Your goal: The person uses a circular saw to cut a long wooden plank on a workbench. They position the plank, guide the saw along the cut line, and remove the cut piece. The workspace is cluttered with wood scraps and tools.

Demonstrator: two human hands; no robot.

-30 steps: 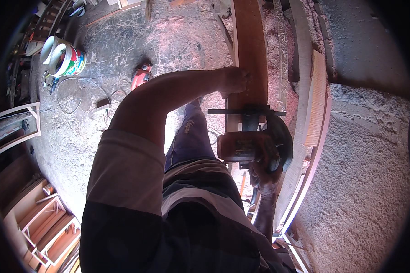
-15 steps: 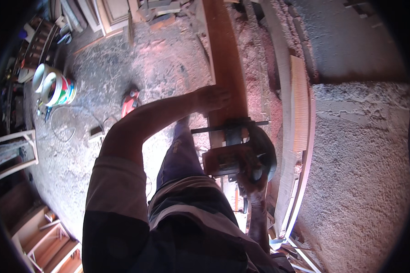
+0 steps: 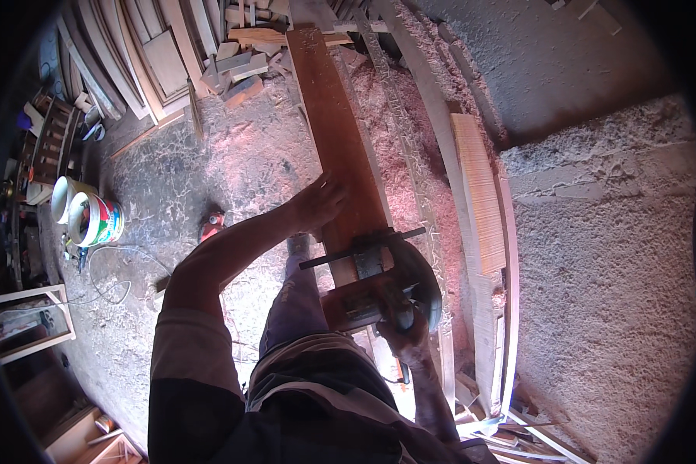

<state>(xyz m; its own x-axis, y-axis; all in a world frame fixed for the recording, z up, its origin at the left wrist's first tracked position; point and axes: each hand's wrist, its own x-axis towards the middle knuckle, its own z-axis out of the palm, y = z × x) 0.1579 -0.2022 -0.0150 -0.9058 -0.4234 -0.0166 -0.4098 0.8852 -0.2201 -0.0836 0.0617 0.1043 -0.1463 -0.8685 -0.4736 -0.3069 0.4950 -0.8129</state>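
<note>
A long reddish wooden board [image 3: 336,131] runs away from me, with a dark circular saw [image 3: 375,290] over its near end and a black bar crossing it. My left hand [image 3: 321,203] grips the board just beyond the saw, its fingers curled on the upper face. My right hand [image 3: 406,331] is closed on the saw's handle, partly in shadow; the blade cannot be made out. My leg is beneath the board, to the left of the saw.
Planks [image 3: 472,193] and pink shavings [image 3: 390,139] lie along the right, beside a rough wall [image 3: 595,294]. A red tool [image 3: 213,224], a cable and buckets [image 3: 93,220] sit on the floor [image 3: 155,185]. Offcuts [image 3: 247,66] and wooden panels [image 3: 162,62] are at the back.
The board, saw and both hands appear further left in the picture, and the board slants more. The view now takes in more stacked wood at the back. Both hands keep their holds.
</note>
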